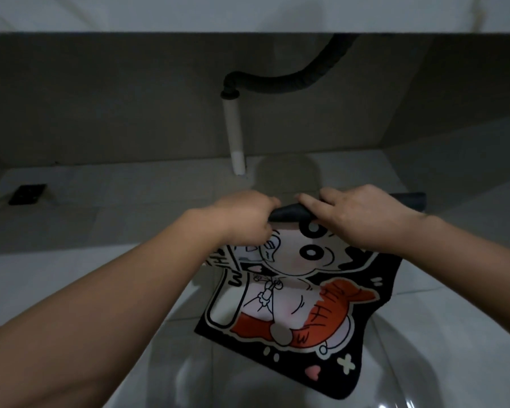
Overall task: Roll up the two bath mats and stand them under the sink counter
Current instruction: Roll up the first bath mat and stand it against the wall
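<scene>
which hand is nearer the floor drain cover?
Left. The left hand grips the far edge of the bath mat, on the same side as the dark drain cover at far left. The right hand grips the same edge, further right.

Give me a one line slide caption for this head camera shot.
Both hands, left hand and right hand, roll the cartoon bath mat from its far edge, below the drain pipe.

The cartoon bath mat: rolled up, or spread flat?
Barely rolled. Only the far edge of the cartoon bath mat is curled over, under the left hand and right hand; the printed rest lies spread on the floor.
</scene>
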A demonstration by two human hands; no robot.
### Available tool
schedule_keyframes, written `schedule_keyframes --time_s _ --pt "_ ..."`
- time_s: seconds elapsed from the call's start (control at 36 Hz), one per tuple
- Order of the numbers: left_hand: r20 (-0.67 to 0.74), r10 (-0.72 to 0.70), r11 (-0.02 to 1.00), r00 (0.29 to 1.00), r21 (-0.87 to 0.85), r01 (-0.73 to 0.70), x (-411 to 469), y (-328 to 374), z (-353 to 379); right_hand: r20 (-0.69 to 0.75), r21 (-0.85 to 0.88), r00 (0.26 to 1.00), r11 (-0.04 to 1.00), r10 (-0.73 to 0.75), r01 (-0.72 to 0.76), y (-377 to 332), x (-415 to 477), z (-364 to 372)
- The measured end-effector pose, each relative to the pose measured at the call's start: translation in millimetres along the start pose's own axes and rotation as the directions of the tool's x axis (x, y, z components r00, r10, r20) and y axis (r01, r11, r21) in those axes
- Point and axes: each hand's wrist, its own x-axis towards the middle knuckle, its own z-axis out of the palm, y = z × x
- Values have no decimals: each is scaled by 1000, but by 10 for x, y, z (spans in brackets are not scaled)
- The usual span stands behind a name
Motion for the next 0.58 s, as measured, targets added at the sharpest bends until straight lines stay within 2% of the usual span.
schedule_keyframes --time_s 0.11,0.14,0.19,0.22,0.25,0.33,0.39,0.47,0.53,0.58 --pt "-139 117 982 983 165 -94 -13 34 157 241 261 967 954 81 -145 84 81 -134" --pt "-166 139 975 976 196 -106 -16 56 170 339 366 937 906 83 -212 96 105 -161" --pt "-226 173 960 959 254 -114 -10 97 161 482 574 874 731 63 -369 84 161 -171" --pt "-256 185 954 949 279 -111 -8 107 150 501 626 863 663 61 -411 67 190 -146" --pt "-279 191 949 941 297 -105 -4 106 144 491 644 868 643 65 -413 44 216 -130" --pt "-245 134 967 960 245 -73 -6 88 130 414 578 902 731 122 -364 -36 245 -98" --pt "-115 50 989 992 147 -33 5 67 84 349 457 925 834 151 -309 -98 226 -70" --pt "92 -26 983 995 -178 42 44 7 51 164 274 981 951 103 -146 -169 203 -17" --pt "121 -18 966 993 -253 48 61 -14 86 70 235 996 969 58 -73 -184 203 -8" --pt "88 -8 973 996 -228 28 59 -5 138 42 190 999 981 20 -27 -195 210 11"
